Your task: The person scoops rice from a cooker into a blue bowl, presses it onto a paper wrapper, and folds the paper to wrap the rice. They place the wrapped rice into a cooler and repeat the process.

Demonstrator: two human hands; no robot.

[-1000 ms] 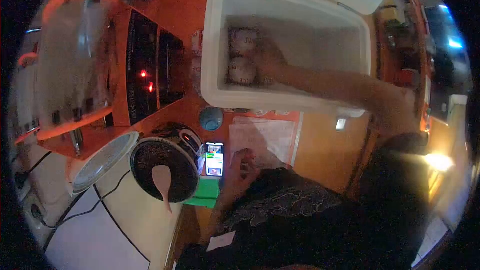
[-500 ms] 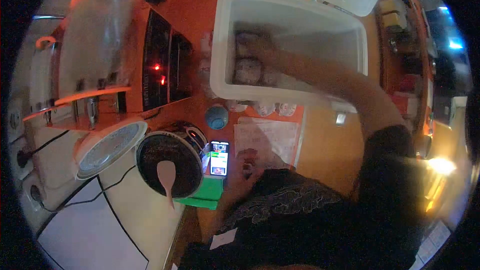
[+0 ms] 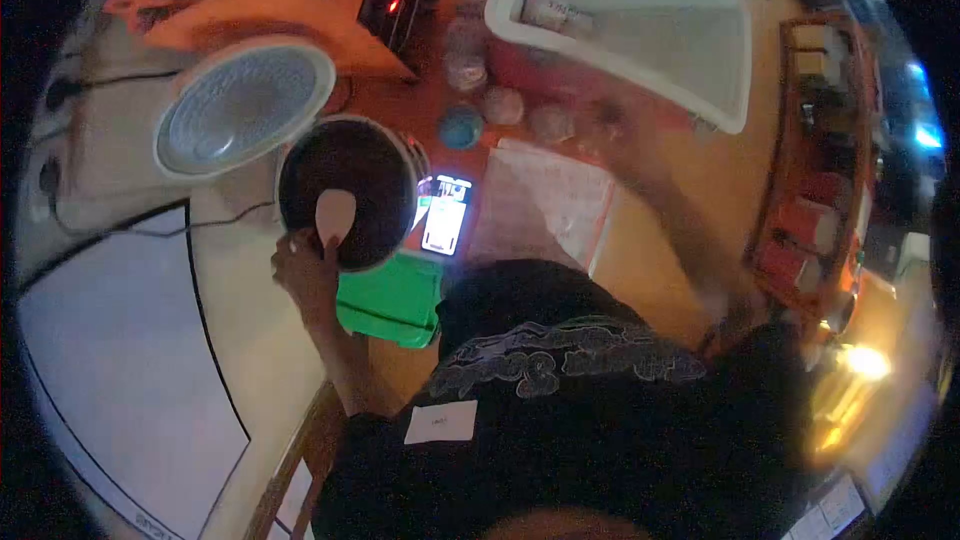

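Observation:
My left hand (image 3: 308, 270) is at the near-left rim of the dark round pot (image 3: 375, 175), its fingers closed around the handle of a pale paddle (image 3: 336, 215) whose blade lies over the pot. My right hand (image 3: 608, 130) is smeared by motion, near several small wrapped items (image 3: 552, 121) below the white bin (image 3: 735, 105); its fingers cannot be made out. A teal round object (image 3: 460, 127) sits between the pot and these items.
A lit phone (image 3: 447, 216) stands beside the pot, above a green box (image 3: 392, 298). A round lid (image 3: 245, 105) leans at the left, with a cord below it. White papers (image 3: 545, 200) lie mid-counter. Shelves (image 3: 815, 160) stand at the right.
The view has shifted, so the bin sits higher. My right hand has come out of the bin toward the small items. My left hand has moved to the pot and taken hold of the paddle.

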